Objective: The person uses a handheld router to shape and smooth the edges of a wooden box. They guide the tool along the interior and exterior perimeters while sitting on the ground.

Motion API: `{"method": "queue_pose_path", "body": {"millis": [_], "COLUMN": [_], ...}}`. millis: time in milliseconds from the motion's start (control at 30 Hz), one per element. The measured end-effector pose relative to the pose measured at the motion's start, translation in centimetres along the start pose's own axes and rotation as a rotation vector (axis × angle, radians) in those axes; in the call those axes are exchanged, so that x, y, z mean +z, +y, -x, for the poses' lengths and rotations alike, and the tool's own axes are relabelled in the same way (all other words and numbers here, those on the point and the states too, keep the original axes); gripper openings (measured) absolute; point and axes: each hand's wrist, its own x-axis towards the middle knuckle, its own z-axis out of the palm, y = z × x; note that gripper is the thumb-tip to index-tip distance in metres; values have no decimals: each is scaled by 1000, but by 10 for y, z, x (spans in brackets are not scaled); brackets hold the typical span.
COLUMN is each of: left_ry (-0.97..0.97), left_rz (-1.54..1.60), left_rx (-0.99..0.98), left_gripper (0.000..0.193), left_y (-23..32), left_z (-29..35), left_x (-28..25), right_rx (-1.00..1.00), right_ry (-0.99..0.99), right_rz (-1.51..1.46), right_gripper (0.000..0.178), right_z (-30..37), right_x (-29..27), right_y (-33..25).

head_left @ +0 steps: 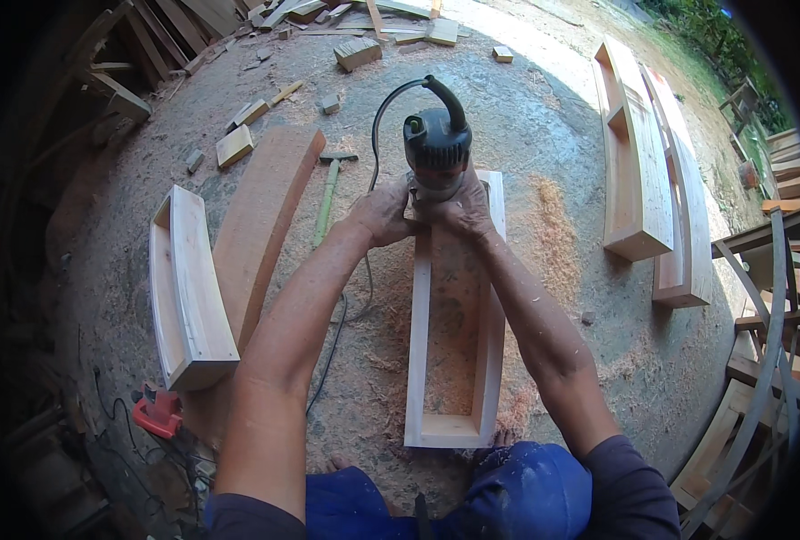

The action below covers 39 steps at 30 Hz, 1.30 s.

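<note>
A dark electric router [438, 148] stands upright on the far part of a long, open wooden box frame [419, 360]. My left hand [386, 214] is closed round the left side of the router's base. On the base's near right side, my right hand [461, 212] grips it with bent fingers. Both hands hide most of the base, and the bit is out of sight. From the router's top a black cord [378, 117] loops down to the left. Inside the frame, shavings lie on the ground between its pale walls.
Left of the frame lie a green-handled hammer [327, 198], a thick plank [269, 202] and another box frame [204, 288]. A red power tool [158, 412] sits near cables. Two box frames [636, 153] rest at right. Wood offcuts [358, 54] litter the far ground; shavings [553, 234] pile beside my right arm.
</note>
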Motion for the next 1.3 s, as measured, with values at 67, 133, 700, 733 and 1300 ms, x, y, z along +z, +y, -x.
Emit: {"method": "queue_pose_path", "body": {"millis": [67, 133, 700, 733, 1300], "left_ry": [-1, 26, 169, 201, 237], "left_rz": [34, 61, 249, 280, 521], "left_rx": [5, 1, -333, -350, -579], "left_gripper": [80, 80, 99, 99, 100], "left_y": [-2, 3, 53, 55, 71], "left_z": [10, 20, 90, 91, 97], "left_x": [4, 8, 124, 125, 119], "right_rx": [39, 56, 40, 18, 33], "right_ry": [-58, -59, -45, -36, -19], "right_rz": [-27, 52, 55, 73, 50], "right_gripper": [80, 79, 79, 79, 75], "right_z": [10, 17, 47, 44, 4], "right_x": [1, 1, 9, 10, 10], "right_y": [-5, -13, -28, -26, 1]}}
